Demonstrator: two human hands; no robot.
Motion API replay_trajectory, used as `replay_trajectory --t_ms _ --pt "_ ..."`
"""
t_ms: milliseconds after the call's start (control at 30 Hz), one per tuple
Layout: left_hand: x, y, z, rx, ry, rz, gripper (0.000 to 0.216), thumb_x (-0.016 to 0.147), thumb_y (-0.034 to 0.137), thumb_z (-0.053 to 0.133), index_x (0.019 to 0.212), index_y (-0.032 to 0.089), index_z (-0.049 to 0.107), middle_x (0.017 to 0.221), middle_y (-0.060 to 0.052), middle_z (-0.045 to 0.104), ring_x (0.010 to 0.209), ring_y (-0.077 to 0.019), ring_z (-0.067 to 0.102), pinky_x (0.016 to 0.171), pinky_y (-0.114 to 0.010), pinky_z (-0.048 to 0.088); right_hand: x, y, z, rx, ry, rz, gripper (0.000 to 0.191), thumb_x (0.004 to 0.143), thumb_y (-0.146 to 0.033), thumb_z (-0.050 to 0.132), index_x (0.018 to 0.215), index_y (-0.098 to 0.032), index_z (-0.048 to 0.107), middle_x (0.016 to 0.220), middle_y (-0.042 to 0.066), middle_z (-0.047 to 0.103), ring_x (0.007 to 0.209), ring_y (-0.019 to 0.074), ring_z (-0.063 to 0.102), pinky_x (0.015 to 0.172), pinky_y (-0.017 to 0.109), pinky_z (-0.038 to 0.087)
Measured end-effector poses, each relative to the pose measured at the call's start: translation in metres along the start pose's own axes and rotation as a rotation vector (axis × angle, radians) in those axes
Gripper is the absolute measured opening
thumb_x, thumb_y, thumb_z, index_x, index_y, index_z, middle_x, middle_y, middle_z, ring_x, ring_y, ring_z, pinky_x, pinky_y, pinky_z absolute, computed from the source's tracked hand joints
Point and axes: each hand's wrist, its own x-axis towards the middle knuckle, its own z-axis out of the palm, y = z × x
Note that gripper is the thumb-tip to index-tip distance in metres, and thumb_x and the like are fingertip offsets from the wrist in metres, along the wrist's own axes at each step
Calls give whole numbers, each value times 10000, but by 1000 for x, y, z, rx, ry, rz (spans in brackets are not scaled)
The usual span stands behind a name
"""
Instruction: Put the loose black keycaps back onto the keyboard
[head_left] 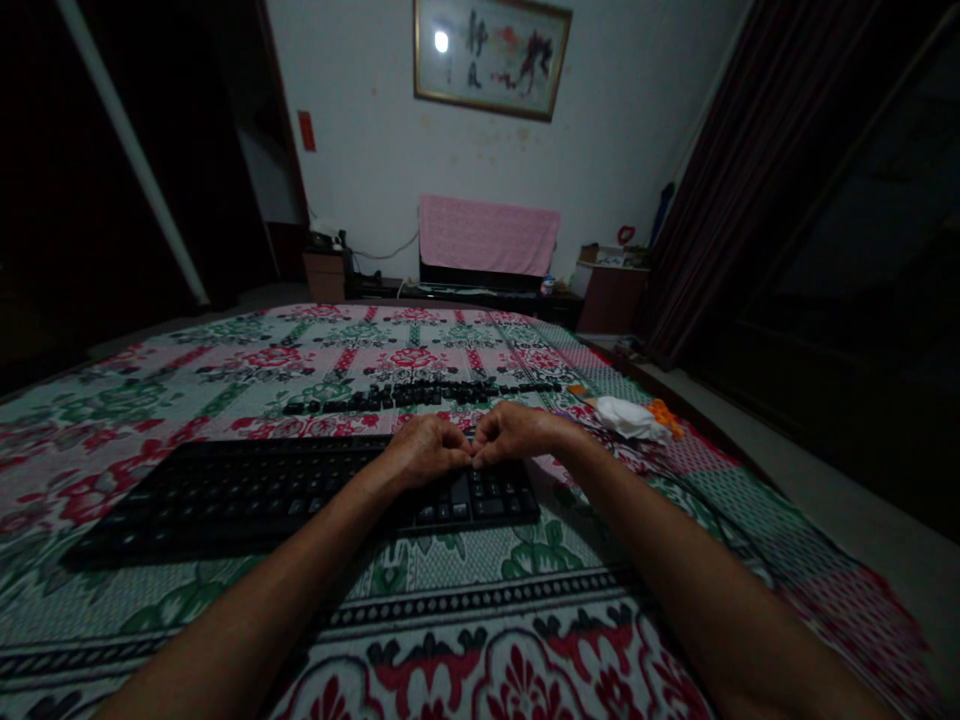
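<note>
A black keyboard point(247, 495) lies on a flowered bedspread point(465, 620), with most of its key sockets bare. Both my hands hover over its right end, fingertips pinched together and touching each other. My left hand point(424, 452) and my right hand point(510, 433) are closed on something too small to make out, right above the remaining keys point(465, 500). Behind the keyboard, several loose black keycaps point(420, 395) are laid out in rows on the cloth.
A crumpled white cloth point(628, 418) with an orange item point(665, 415) lies at the right edge of the bed. Beyond the bed stands a low cabinet with a pink-covered screen point(487, 237). Dark curtains hang at right.
</note>
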Motion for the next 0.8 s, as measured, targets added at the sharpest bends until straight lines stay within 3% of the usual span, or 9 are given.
replay_trajectory --t_ms 567,800 --pt "0 6 1 144 31 -33 155 625 335 594 669 237 705 597 15 647 602 -137 552 520 -206 337 1 -2 4 -2 -4 -12 181 629 -290 613 658 -113 641 488 -59 476 460 42 368 438 163 277" --pt "-5 14 0 199 53 18 158 650 268 553 691 225 699 629 8 658 610 -135 566 540 -205 355 -6 -5 3 -47 63 -74 201 649 -288 585 711 -109 654 564 -33 547 518 63 440 478 164 321"
